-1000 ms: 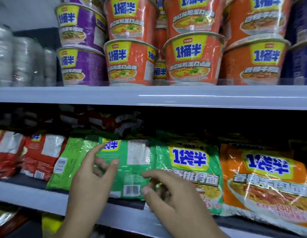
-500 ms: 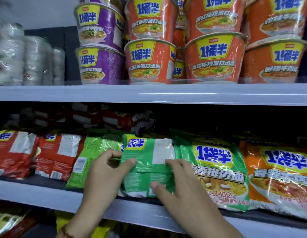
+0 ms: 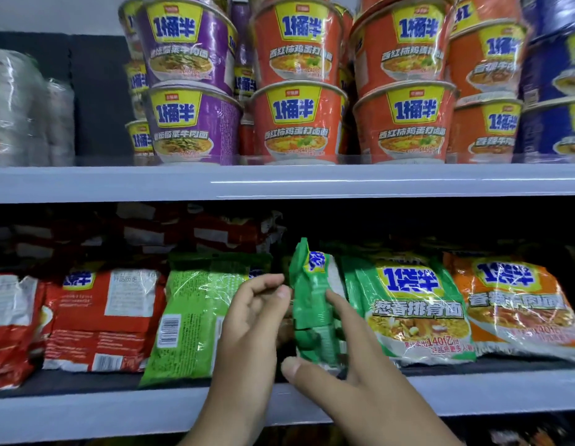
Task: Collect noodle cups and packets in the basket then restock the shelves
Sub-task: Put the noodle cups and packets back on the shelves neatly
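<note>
A green noodle packet (image 3: 311,310) stands on edge on the lower shelf (image 3: 86,410), in the gap between two flat green packets (image 3: 189,317) (image 3: 415,310). My right hand (image 3: 360,397) pinches it, thumb under its bottom corner and forefinger along its right face. My left hand (image 3: 250,333) is just left of it, fingers loosely curled, thumb tip against the packet's left side. Purple noodle cups (image 3: 189,123) and orange noodle cups (image 3: 299,120) are stacked on the upper shelf (image 3: 118,183). No basket is in view.
Red packets (image 3: 102,317) fill the lower shelf's left, and an orange packet (image 3: 518,304) lies at its right. More red packets are piled in the dark behind. Blue cups (image 3: 556,130) stand at the upper right, and clear-wrapped goods (image 3: 22,117) at the upper left.
The green packet has turned from facing me to standing edge-on. My left hand has let go of its left edge; my right hand now holds it from below and the right.
</note>
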Demonstrator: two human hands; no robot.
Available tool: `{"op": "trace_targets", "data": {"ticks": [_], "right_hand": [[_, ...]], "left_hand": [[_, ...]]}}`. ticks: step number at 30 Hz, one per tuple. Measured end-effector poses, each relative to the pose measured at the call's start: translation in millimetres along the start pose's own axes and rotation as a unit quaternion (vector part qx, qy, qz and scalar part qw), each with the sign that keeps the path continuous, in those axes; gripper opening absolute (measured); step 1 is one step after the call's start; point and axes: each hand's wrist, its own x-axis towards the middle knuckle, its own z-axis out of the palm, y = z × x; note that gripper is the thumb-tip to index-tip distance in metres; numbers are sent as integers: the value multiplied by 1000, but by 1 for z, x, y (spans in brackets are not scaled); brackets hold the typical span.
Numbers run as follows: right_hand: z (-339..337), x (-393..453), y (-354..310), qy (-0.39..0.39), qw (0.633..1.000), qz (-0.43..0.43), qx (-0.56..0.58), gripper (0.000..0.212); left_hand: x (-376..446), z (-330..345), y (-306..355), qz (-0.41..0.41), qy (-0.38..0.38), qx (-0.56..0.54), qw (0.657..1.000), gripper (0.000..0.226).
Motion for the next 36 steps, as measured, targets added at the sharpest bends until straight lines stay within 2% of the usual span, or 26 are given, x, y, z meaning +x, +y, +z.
{"op": "trace_targets", "data": {"ticks": [2,4,8,9,10,11,13,15,17,19,20,22,23,25,26,28,31,33,34,36], "right_hand": [[-3,-1,-5,-12,998,4,65,73],[-11,2,-1,-18,992,-3,122,63],[-32,16,11,67,990,16,125,46],[-38,20,16,80,986,31,142,45],[-41,22,19,88,981,45,164,41],[-43,25,22,92,977,51,184,35],[-46,30,29,101,968,58,224,26],[-48,34,37,104,945,76,299,29],[-47,38,41,87,914,108,382,31],[-42,40,39,76,890,139,427,27],[-39,41,39,75,892,144,422,21],[-33,46,45,76,936,128,318,16],[-32,50,49,83,963,109,231,21],[-31,54,52,90,993,50,65,52],[-29,55,51,89,996,19,11,72],[-20,57,51,90,994,-22,-58,99],[-7,59,65,96,982,-34,-158,116],[-2,58,71,93,973,-27,-209,119],[-1,58,73,90,971,-24,-222,119],[-1,58,73,89,966,-23,-241,118]], "left_hand": [[-3,3,5,-3,-34,-39,999,20],[-7,7,6,-6,-73,-57,996,21],[-8,7,11,-29,-195,-54,979,47],[-9,6,14,-29,-215,-37,975,48],[-10,5,15,-6,-214,-2,977,43],[-10,2,16,36,-181,55,981,34],[-7,-7,15,112,-64,174,976,26],[-2,-17,13,113,-1,239,964,45],[5,-22,6,72,-18,257,964,78],[12,-24,-3,-2,-57,199,978,90],[15,-25,-7,-16,-69,176,982,90],[20,-28,-11,6,-69,205,976,80],[21,-28,-11,20,-58,235,970,76],[24,-29,-14,51,-36,296,953,80],[26,-29,-16,65,-25,326,943,83],[30,-26,-19,89,-9,388,918,89],[33,-23,-27,143,-20,455,879,97],[32,-25,-34,167,-48,503,847,92],[30,-26,-38,180,-61,541,819,84],[32,-36,-51,208,-63,637,740,69]]}}
